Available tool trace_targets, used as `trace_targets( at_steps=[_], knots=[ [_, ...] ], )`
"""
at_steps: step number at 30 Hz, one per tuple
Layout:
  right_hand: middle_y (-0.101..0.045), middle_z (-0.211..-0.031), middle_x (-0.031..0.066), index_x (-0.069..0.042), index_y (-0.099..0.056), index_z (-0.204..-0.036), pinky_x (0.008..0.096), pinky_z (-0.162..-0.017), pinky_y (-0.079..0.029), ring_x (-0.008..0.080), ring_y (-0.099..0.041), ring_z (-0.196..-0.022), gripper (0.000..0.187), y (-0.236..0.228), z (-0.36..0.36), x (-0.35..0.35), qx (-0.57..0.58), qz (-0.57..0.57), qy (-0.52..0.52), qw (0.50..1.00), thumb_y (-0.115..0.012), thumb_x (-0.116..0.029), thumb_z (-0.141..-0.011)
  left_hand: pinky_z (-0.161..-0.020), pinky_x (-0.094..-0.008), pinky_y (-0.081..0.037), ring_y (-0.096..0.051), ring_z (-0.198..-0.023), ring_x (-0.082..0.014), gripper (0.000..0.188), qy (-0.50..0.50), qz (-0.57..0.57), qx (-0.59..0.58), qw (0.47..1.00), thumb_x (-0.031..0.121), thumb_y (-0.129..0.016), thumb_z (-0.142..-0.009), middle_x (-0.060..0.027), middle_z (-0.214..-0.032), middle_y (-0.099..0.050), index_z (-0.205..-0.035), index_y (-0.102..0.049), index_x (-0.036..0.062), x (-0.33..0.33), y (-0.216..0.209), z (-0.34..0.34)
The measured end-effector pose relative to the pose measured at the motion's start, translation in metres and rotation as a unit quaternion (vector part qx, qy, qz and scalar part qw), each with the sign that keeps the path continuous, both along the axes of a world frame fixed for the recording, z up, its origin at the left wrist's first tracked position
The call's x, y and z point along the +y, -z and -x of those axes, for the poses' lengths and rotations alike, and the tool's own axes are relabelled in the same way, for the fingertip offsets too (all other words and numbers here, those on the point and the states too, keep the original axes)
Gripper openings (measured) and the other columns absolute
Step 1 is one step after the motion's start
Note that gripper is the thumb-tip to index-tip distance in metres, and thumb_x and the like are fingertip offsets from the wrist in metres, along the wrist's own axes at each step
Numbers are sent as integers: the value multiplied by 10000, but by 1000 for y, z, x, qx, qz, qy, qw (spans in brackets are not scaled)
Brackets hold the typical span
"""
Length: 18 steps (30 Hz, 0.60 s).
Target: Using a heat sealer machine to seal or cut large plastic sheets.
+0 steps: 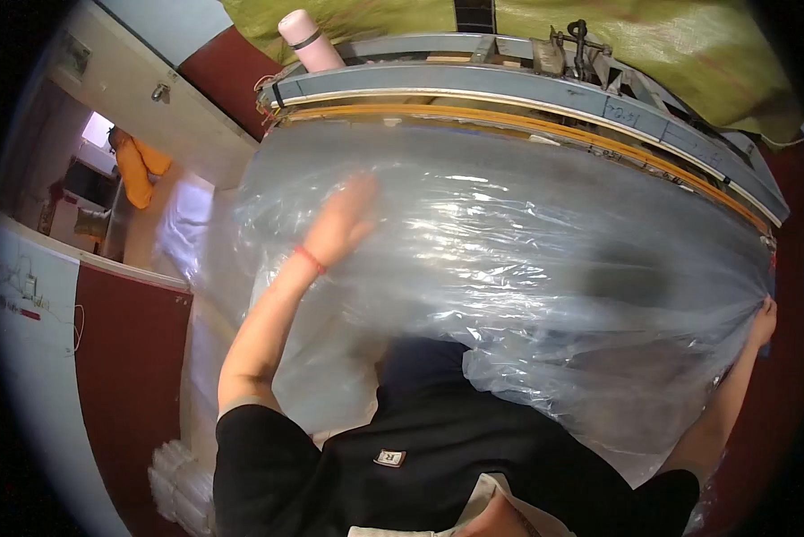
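A wide sheet of clear plastic film (474,242) spreads over the work surface in front of me, wrinkled and shiny through the middle. My left hand (346,215), a red band at its wrist, lies over the film's left part with fingers stretched out, somewhat blurred. Whether its palm presses on the film I cannot tell. Far to the right, my right hand (762,324) pinches the edge of the film, and creases fan out from that grip. The near part of the film hangs down against my black shirt.
Along the far side runs a long grey metal bar frame (474,82) with orange strips (438,113) and a metal clamp (581,54). A pink bottle (309,40) stands behind it. Yellow-green sheeting (653,45) hangs beyond. Bundled clear plastic (180,488) lies lower left, near an open doorway.
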State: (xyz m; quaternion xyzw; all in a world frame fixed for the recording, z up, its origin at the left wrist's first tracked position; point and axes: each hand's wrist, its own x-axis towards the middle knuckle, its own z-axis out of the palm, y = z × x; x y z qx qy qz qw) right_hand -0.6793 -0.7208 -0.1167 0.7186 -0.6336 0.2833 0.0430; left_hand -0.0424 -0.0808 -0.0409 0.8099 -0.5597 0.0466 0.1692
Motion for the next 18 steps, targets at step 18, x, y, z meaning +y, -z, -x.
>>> trace_targets(
  at_steps=[18],
  knots=[
    [-520, -1099, 26, -34, -527, -1108, 261, -879, -354, 138, -473, -1001, 290, -115, 82, 55, -274, -116, -221, 929, -483, -204, -878, -675, -355, -419, -512, -773, -287, 164, -81, 111, -49, 989, 64, -574, -739, -113, -742, -533, -899, -609, 51, -26, 12, -23]
  ],
)
